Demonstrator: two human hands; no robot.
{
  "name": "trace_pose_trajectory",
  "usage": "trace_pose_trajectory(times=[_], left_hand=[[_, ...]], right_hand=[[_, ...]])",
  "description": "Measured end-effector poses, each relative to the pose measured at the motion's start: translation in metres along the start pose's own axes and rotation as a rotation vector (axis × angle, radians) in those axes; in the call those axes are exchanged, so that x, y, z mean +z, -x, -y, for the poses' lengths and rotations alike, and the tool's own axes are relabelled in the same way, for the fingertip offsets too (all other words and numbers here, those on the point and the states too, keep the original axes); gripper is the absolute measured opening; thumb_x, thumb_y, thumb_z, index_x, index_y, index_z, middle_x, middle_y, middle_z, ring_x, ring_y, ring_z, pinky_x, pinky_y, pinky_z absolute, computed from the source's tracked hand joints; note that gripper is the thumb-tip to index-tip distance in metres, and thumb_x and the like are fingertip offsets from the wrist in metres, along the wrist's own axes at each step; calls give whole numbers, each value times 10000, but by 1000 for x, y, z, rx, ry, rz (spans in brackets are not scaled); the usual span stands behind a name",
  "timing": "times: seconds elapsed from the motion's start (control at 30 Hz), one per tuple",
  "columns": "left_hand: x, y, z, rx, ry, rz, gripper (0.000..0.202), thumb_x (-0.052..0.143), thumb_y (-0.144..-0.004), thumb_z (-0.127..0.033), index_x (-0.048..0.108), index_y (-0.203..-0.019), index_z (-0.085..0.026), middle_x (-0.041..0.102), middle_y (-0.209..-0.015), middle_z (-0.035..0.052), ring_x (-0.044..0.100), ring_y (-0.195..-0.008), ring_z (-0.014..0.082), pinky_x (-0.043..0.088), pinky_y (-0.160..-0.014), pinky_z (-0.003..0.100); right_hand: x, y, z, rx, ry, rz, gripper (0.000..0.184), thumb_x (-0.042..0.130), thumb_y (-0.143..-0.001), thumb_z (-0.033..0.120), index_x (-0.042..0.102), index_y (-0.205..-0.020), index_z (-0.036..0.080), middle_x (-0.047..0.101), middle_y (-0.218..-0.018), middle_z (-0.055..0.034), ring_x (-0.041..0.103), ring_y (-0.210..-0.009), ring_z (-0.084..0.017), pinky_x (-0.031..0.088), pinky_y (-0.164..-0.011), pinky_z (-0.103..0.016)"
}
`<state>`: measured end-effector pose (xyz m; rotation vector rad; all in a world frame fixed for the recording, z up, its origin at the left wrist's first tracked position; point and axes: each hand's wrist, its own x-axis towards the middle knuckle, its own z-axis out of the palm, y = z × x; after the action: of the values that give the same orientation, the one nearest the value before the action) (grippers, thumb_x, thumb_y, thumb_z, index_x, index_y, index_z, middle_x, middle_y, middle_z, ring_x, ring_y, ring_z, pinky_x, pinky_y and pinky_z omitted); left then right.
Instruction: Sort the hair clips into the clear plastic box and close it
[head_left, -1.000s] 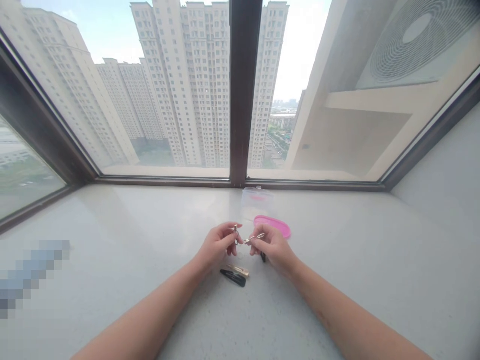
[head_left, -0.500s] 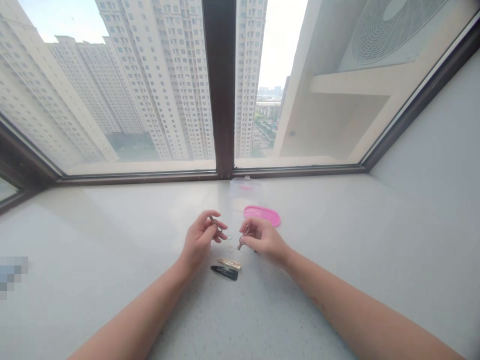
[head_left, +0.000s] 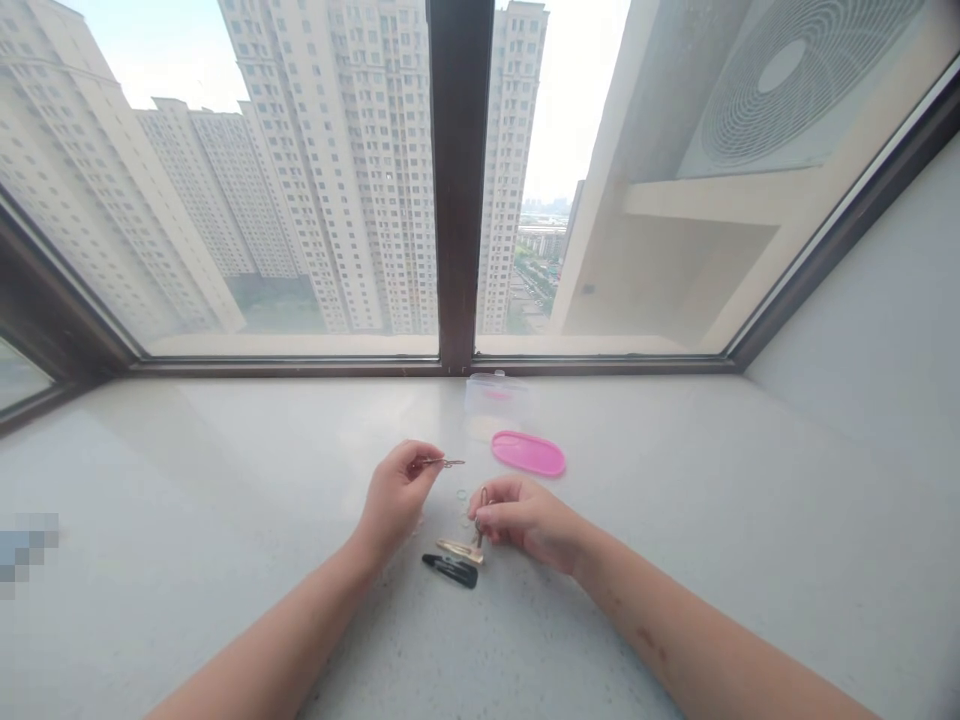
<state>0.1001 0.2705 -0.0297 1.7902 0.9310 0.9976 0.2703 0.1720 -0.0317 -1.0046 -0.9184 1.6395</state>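
Note:
My left hand [head_left: 397, 492] pinches a thin bronze-coloured metal piece [head_left: 453, 463], its narrow end sticking out to the right of the fingertips. Between thumb and fingers of my right hand [head_left: 529, 522] is a small dark metal piece [head_left: 481, 532] with a rounded, ring-like part, held roughly upright. I cannot make out the exact kind of either piece. Just below my right fingers lie a gold snap hair clip [head_left: 459, 550] and a black snap hair clip [head_left: 450, 571], side by side. Small pale rings [head_left: 461, 495] rest on the surface between the hands.
A pink oval tray [head_left: 529, 454] lies beyond my right hand. Behind it, against the brown window frame [head_left: 456, 250], stands a clear plastic box [head_left: 514, 396] with something pink showing. The white speckled sill [head_left: 247, 500] carries everything. A blurred patch [head_left: 26, 550] is at the far left.
The camera view has tilted up slightly. My left hand has turned its metal piece edge-on, pointing right. My right hand has moved down towards the hair clips, its piece now more upright.

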Motion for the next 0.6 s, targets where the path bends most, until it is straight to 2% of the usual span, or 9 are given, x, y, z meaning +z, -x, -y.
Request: trace_pose_trajectory(times=[0.07,0.13,0.23,0.3,0.4,0.53,0.6], left_hand=[[0,-2,3,-31,20,-2,121,595,-774,-286,608,-832,-181,625,-705,6,586,-660,162,449,-631,269],[-1,-3,6,-56,56,8,115,588,-774,-285,584,-822,-180,655,-789,26,629,-726,180,470,-679,287],[-3,-6,11,-70,81,25,120,566,-788,-301,534,-790,-185,671,-892,50,655,-781,194,478,-712,304],[-4,-8,13,-46,13,19,126,549,-804,-312,506,-782,-195,671,-876,40,648,-784,191,464,-713,301],[-7,-10,14,-10,-151,13,140,514,-840,-344,498,-800,-211,661,-807,13,622,-776,186,428,-702,291],[-8,-10,14,-36,-247,49,161,479,-865,-365,496,-800,-219,643,-728,-8,595,-724,178,396,-677,281],[-7,-9,13,-55,-234,56,162,481,-865,-369,494,-803,-220,651,-738,-6,600,-725,179,398,-673,278]], right_hand=[[0,1,3,-33,26,-20,189,769,-672,276,679,-746,126,619,-694,-29,515,-550,-88,382,-523,-213],[-3,3,10,-142,74,-66,199,726,-727,320,662,-764,135,619,-716,-34,537,-591,-110,386,-534,-225],[-18,5,20,-389,280,-213,203,640,-811,341,618,-740,153,594,-708,-21,540,-676,-136,411,-640,-263],[-30,4,24,-496,446,-335,219,607,-834,335,585,-706,159,562,-695,-6,516,-689,-138,402,-686,-276],[-43,-1,22,-514,583,-421,199,549,-857,333,593,-764,162,574,-761,-16,508,-704,-145,402,-693,-288],[-49,-8,13,-428,709,-360,202,536,-844,326,638,-898,160,551,-740,-11,523,-683,-158,416,-674,-301],[-48,-9,9,-413,745,-338,195,541,-836,315,640,-894,157,540,-721,-10,520,-678,-161,416,-672,-304]])
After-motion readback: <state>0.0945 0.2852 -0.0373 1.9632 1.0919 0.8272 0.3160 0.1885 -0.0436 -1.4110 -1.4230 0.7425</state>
